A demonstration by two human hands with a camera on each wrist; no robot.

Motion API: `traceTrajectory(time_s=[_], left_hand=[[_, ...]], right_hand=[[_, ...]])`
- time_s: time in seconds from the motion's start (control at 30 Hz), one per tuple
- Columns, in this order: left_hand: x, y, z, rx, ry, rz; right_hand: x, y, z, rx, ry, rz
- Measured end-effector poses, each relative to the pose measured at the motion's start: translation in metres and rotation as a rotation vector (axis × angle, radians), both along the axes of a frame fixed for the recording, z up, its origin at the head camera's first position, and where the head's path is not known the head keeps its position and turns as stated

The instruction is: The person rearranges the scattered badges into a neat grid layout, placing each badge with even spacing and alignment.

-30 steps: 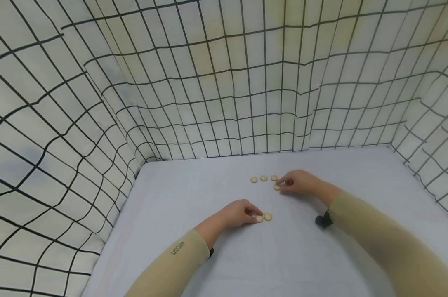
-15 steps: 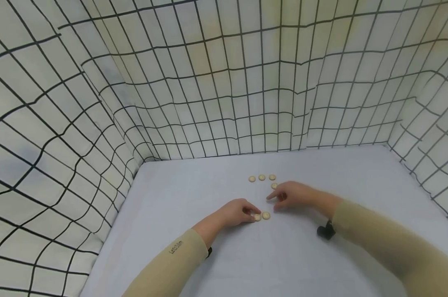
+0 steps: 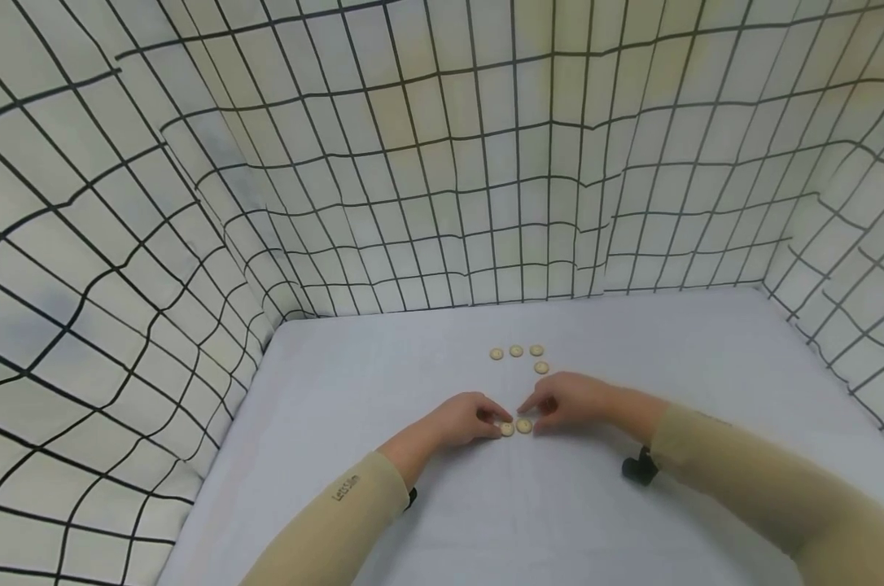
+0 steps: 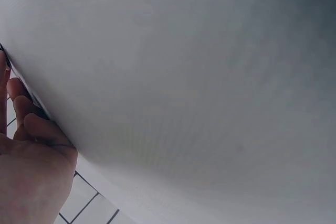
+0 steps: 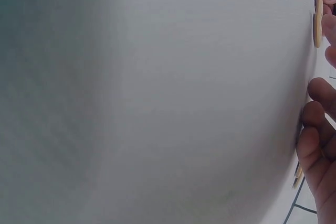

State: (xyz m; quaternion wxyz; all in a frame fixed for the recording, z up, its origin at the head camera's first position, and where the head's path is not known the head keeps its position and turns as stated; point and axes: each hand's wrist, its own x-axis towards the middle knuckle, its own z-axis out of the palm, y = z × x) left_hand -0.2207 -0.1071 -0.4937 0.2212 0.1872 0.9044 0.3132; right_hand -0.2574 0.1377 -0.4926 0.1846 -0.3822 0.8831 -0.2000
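Two pale, wooden-looking round discs with small dark marks lie side by side on the white tabletop. My left hand point(image 3: 466, 418) pinches the left disc point(image 3: 507, 429) at its edge with thumb and forefinger. Around the right disc point(image 3: 524, 426) the thumb and forefinger of my right hand point(image 3: 574, 400) are closed at its edge. The left wrist view shows the left palm and curled fingers point(image 4: 39, 124), with no disc visible. In the right wrist view, curled fingers point(image 5: 312, 137) show at the right border, and one disc point(image 5: 318, 22) appears edge-on above them.
Farther back lie several similar discs: three in a row, with the middle disc point(image 3: 516, 351) between two others, and a single disc point(image 3: 541, 368) below the row's right end. A white cloth wall with a black grid point(image 3: 442, 203) encloses the white table point(image 3: 354, 366).
My right hand has let go of the disc below the back row and moved toward me to the right front disc. My left hand has stayed at the left front disc.
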Motion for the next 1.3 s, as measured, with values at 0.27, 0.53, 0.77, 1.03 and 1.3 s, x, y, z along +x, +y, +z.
traceTrajectory(time_s=[0.27,0.53,0.77,1.03,1.3], left_hand=[[0.0003,0.0025,-0.0005,0.005,-0.006,0.004],[-0.0001,0.0024,-0.0012,0.009,-0.002,0.002],[0.0002,0.0030,0.0007,0.007,-0.007,0.006],[-0.0005,0.0028,0.0011,0.009,-0.012,0.006],[0.0003,0.0014,0.0018,0.017,-0.027,0.017]], right_hand=[[0.0012,-0.0015,-0.0018,0.025,0.015,-0.004],[0.0014,-0.0045,-0.0011,0.035,0.034,0.017],[0.0030,-0.0074,-0.0004,0.065,0.070,0.031],[0.0007,-0.0063,-0.0021,0.047,0.076,0.068],[0.0005,-0.0034,-0.0031,-0.006,0.059,0.060]])
